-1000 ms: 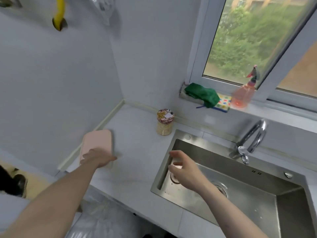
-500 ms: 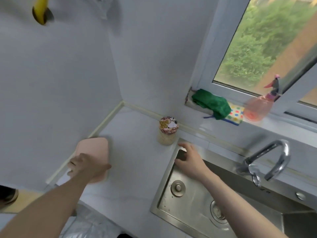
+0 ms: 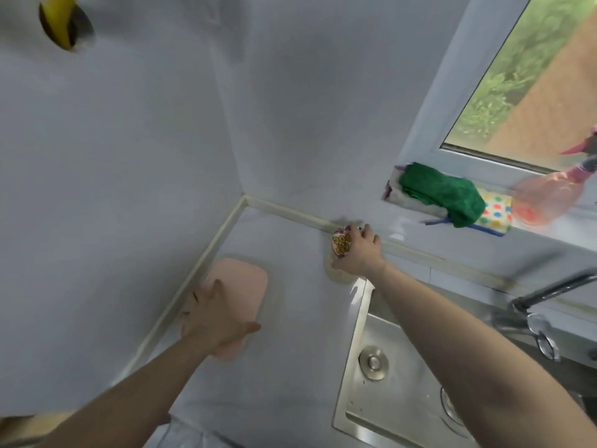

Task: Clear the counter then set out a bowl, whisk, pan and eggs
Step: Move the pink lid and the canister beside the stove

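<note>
A small jar (image 3: 340, 250) with a patterned lid stands on the white counter (image 3: 297, 318) by the back wall, just left of the sink. My right hand (image 3: 360, 253) wraps over its lid and side, gripping it. A pale pink flat board (image 3: 240, 286) lies on the counter near the left wall. My left hand (image 3: 216, 321) lies flat on its near end, fingers spread and straight. No bowl, whisk, pan or eggs are in sight.
A steel sink (image 3: 403, 383) with a round plug fills the lower right, its tap (image 3: 542, 305) at the right edge. On the window sill lie a green cloth (image 3: 442, 192), a dotted sponge (image 3: 496, 211) and a pink spray bottle (image 3: 546, 195). A yellow object (image 3: 61, 21) hangs top left.
My right hand left the sink rim, moved up to the jar and took hold of it. My left hand stayed on the pink board. The view tilted up and left.
</note>
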Tool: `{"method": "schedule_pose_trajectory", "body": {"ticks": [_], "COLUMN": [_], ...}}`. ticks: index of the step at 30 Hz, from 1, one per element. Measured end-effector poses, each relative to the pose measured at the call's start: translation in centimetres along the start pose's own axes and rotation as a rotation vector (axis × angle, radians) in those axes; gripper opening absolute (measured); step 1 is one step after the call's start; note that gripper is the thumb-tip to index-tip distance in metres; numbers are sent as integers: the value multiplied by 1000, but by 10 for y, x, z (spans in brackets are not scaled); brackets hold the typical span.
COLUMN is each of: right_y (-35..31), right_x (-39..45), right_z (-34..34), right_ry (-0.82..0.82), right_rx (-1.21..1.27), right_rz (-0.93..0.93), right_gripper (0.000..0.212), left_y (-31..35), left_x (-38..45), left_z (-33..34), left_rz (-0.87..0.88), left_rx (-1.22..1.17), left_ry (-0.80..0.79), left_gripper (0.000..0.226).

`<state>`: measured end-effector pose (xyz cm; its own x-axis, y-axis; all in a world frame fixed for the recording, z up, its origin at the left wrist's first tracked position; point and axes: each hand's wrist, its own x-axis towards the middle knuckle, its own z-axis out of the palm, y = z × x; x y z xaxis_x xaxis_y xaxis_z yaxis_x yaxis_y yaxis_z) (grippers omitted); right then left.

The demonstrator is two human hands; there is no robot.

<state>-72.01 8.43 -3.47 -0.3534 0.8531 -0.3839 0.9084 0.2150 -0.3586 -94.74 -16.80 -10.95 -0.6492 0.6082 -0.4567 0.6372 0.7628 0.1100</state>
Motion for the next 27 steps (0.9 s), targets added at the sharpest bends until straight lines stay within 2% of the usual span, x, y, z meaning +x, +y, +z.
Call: {"method": "schedule_pose_trajectory", "body": {"ticks": [3,8,13,17,22,24,27], "right_y": [3,-3,-6,-6,1,5,9], "right_x": [12,3,-41,-84,-129,-142,-155], "right_z": [3,11,33,60,97,106,114], "right_ry": [-18,44,-27,-3,118,162,191], "right_rx": [1,18,31,49,181,237,319], "right_rz": [21,23,-2,-40,-41,-33,2], "right_gripper": [112,92,96,94,96,103,116], "left_y": [1,-1,-3,3,0,-7,-29], "left_x": [14,20,25,23,33,38,45], "left_z": [4,-1,-3,-13,-20,-27,-33], "left_rz": [36,73,78,66,36,38,-67], "left_rx": [3,-6,-51,-73,-113,-100,-296], "left_ry": [-2,-17,-24,-15,60,32,-69], "left_gripper": [174,171,174,170,157,137,116]}}
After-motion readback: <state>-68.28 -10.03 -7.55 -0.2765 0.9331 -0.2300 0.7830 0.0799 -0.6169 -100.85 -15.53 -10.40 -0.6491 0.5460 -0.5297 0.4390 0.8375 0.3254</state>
